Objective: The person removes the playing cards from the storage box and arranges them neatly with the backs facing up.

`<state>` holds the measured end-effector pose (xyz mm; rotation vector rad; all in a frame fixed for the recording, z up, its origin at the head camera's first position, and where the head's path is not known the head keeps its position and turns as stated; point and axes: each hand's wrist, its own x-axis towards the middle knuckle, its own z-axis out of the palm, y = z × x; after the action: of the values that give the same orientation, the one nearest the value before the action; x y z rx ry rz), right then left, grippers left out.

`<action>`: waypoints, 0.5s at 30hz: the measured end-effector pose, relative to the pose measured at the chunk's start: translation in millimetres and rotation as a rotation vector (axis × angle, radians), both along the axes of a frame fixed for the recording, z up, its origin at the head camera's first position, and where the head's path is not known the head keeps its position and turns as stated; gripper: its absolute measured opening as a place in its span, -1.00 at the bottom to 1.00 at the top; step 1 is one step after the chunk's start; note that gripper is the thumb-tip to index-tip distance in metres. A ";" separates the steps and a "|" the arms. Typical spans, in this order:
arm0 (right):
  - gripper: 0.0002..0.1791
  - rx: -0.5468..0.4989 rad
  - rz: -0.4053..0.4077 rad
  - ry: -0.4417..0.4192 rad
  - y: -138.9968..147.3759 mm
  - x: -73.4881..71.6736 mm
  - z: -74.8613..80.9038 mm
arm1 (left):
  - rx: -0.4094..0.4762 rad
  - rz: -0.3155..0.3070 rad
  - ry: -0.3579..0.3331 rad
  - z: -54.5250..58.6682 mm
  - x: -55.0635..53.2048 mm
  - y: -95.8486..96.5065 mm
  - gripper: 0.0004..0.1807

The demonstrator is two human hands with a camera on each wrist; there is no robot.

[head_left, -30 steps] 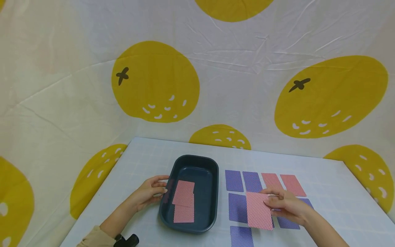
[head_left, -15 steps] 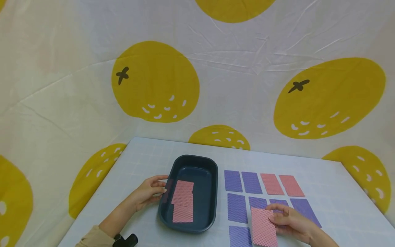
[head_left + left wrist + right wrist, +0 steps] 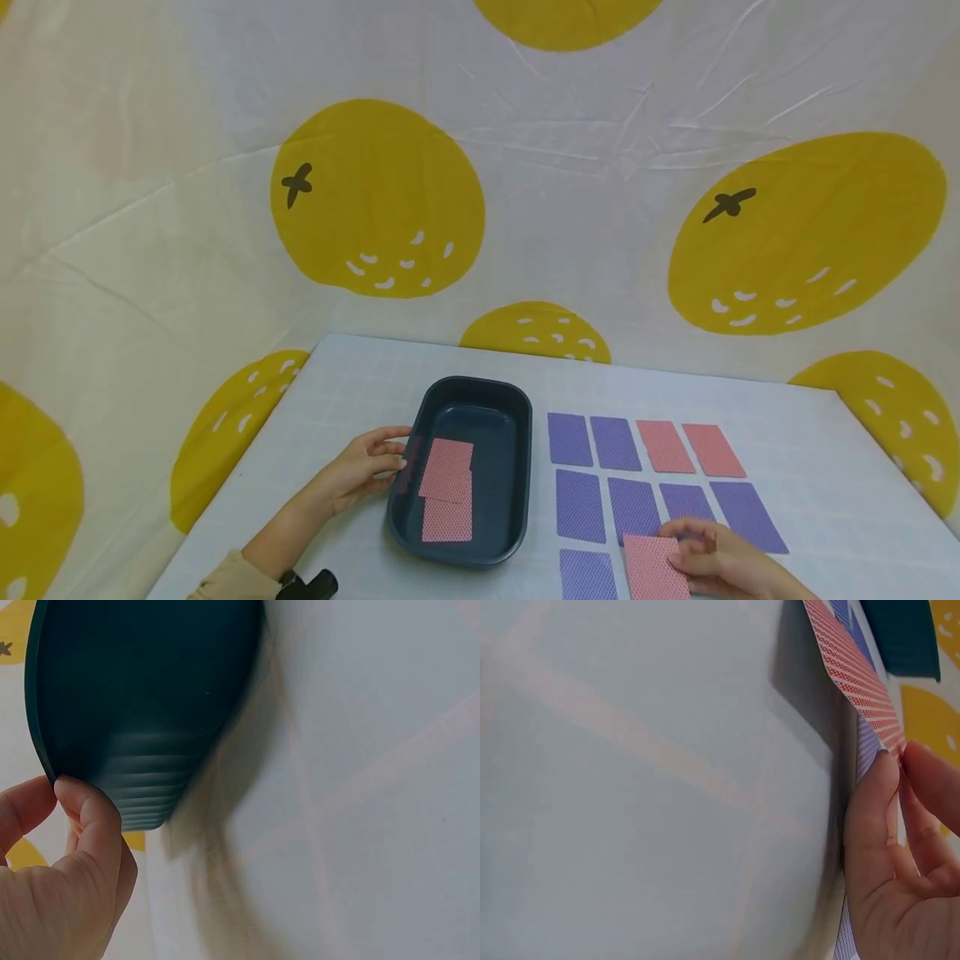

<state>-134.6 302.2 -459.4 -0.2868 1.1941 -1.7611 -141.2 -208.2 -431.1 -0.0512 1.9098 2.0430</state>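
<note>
My left hand (image 3: 363,468) pinches the left rim of a dark blue-green baking tin (image 3: 501,475) between thumb and fingers; the left wrist view shows the grip at the rim. Two red-backed playing cards overlap on the tin's floor, an upper one (image 3: 447,467) and a lower one (image 3: 447,525). At the bottom right of the head view, my right hand (image 3: 716,560) holds another red-backed playing card (image 3: 652,571) by its edge. In the right wrist view, thumb and fingertips pinch this card (image 3: 855,675), which tilts above the table and casts a shadow.
Rows of cards lie right of the tin: several blue-backed cards (image 3: 580,506) and two red-backed ones at the back, one of them this card (image 3: 665,447). A white cloth with yellow fruit shapes (image 3: 378,200) hangs behind the table (image 3: 375,367).
My right hand has moved toward the near table edge with the red-backed card, uncovering blue-backed cards in the second row. The left hand and tin have stayed put.
</note>
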 end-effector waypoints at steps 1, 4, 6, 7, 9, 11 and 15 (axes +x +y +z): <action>-0.69 0.034 -0.007 0.026 0.0 1.3 0.2 | -0.002 0.002 0.000 -0.1 -0.1 0.2 -0.36; -0.73 0.179 -0.039 0.150 -1.8 4.4 1.6 | -0.009 0.005 0.003 -0.4 -0.2 0.6 -0.36; -0.71 0.279 -0.066 0.224 -4.5 5.9 2.2 | -0.016 0.008 0.006 -0.4 0.1 0.9 -0.37; -0.68 0.332 -0.081 0.260 -5.9 6.6 2.6 | -0.019 0.010 0.006 -0.3 0.2 1.0 -0.37; -0.65 0.424 -0.104 0.316 -8.9 7.8 3.4 | -0.025 0.015 0.004 -0.1 0.4 1.3 -0.37; -0.66 0.479 -0.116 0.332 -10.9 8.7 3.8 | -0.026 0.018 0.000 0.6 0.5 1.4 -0.37; -0.68 0.524 -0.122 0.354 -13.3 10.7 4.0 | -0.012 0.006 0.002 1.0 0.7 0.6 -0.35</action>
<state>-123.9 288.9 -455.4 -0.2182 1.9114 -1.4633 -140.5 -207.6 -430.1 -0.0577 1.9258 2.0361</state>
